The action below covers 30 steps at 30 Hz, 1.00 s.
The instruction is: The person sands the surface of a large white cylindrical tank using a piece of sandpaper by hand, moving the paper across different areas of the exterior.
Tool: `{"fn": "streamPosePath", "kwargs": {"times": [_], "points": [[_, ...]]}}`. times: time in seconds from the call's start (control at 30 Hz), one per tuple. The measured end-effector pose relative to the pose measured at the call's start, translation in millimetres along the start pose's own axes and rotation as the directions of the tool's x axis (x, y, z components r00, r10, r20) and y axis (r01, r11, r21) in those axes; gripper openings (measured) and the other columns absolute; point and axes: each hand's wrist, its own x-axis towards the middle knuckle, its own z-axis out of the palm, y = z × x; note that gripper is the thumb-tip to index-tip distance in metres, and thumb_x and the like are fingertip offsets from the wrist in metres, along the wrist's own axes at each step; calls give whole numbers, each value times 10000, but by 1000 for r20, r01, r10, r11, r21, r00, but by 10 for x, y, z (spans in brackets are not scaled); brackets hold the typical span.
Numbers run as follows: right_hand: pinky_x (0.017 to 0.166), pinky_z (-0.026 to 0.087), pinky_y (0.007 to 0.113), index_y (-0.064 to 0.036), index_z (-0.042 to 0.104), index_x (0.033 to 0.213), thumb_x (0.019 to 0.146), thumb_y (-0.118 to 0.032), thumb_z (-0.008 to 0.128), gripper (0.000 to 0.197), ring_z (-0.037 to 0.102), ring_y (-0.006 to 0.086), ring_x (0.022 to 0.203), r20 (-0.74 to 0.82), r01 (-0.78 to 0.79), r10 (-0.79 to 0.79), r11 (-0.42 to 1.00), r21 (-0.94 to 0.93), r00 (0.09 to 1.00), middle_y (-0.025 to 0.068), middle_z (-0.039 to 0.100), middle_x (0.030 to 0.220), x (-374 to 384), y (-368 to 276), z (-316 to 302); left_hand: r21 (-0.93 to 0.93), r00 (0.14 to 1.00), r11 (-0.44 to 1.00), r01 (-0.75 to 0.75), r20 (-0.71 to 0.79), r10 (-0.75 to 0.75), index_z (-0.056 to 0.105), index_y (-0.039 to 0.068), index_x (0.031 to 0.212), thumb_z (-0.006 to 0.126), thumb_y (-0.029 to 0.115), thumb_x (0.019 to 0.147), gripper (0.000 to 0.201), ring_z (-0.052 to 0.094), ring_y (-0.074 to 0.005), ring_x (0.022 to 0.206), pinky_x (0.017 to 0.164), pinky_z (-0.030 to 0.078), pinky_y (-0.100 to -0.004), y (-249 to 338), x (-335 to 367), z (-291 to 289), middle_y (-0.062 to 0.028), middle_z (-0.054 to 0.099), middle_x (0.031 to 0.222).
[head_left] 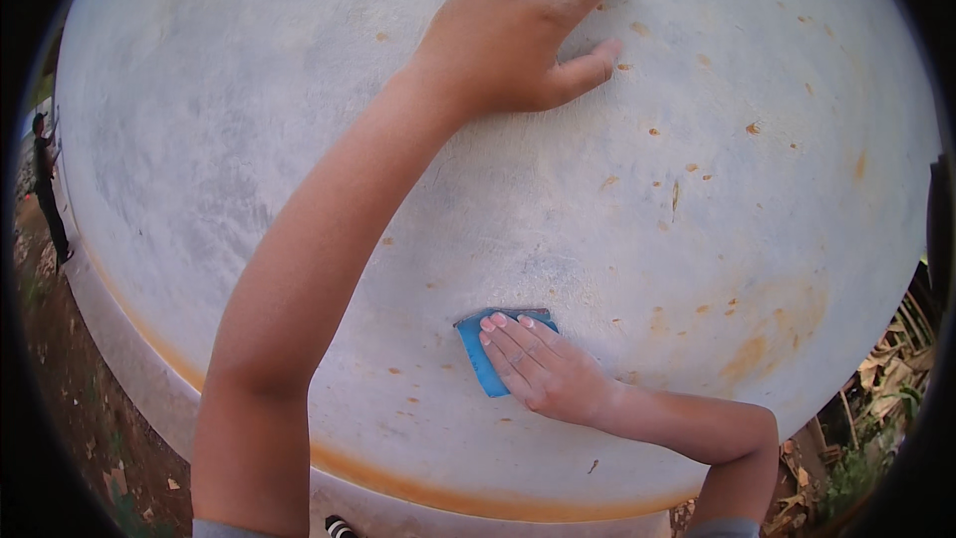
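My left hand (528, 25) lies against a pale, whitewashed wall (329, 110) high in the view, its fingers spread and its thumb held out to the right; nothing is in it. Lower down, my right hand (543, 369) presses a folded blue sheet of sandpaper (482, 357) flat on the same wall. Its fingers lie close together over the sheet, which sticks out past them on the left and along the top. Around the sheet the wall's surface is rough and whitish, with small brown spots scattered to the right.
An orange-brown stain (388, 478) runs along the wall's foot, above a pale concrete ledge (129, 359). Bare soil (90, 428) lies at the left, dry leaves and plants (866, 428) at the right. Another person (46, 184) in dark clothes stands by the wall at the far left.
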Motion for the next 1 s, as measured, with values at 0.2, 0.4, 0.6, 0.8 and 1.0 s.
{"fn": "streamPosePath", "kwargs": {"times": [0.2,0.4,0.6,0.8,1.0], "points": [[1108,467,443,57,653,1277,914,-101,573,404,582,315,1330,-26,-28,29,1000,8,999,205,628,1386,-10,-43,43,-13,1000,1000,-12,25,12,481,2,1471,532,415,982,642,291,-384,1523,1257,187,-559,-16,4,-1,-249,383,1590],[1112,461,451,42,663,1267,916,-104,583,388,581,317,1331,-84,-128,121,989,-71,989,192,637,1377,-22,-53,77,-10,1000,1000,-19,7,19,490,-11,1458,541,410,976,642,301,-388,1517,1251,196,-566,-47,-10,9,-259,394,1580],[1114,454,469,47,660,1272,909,-103,593,398,583,318,1326,-89,-155,149,986,-60,985,189,640,1369,-52,-81,80,11,999,999,-45,-25,45,514,-21,1423,568,401,954,633,319,-396,1505,1239,212,-584,-27,6,24,-267,414,1557],[1112,454,474,47,656,1278,880,-72,576,423,584,333,1321,-94,-222,218,974,-37,971,197,644,1355,-60,-211,68,13,996,998,-64,-68,65,532,-28,1389,588,380,937,612,344,-404,1484,1226,229,-601,-11,-19,21,-274,436,1526],[1119,454,468,47,615,1327,913,-78,561,436,564,322,1346,-95,-432,427,901,-34,899,196,606,1409,-48,-379,125,-6,995,995,-102,-21,102,545,-34,1368,595,358,930,590,346,-429,1478,1216,235,-620,-22,0,-23,-295,435,1517]]}}
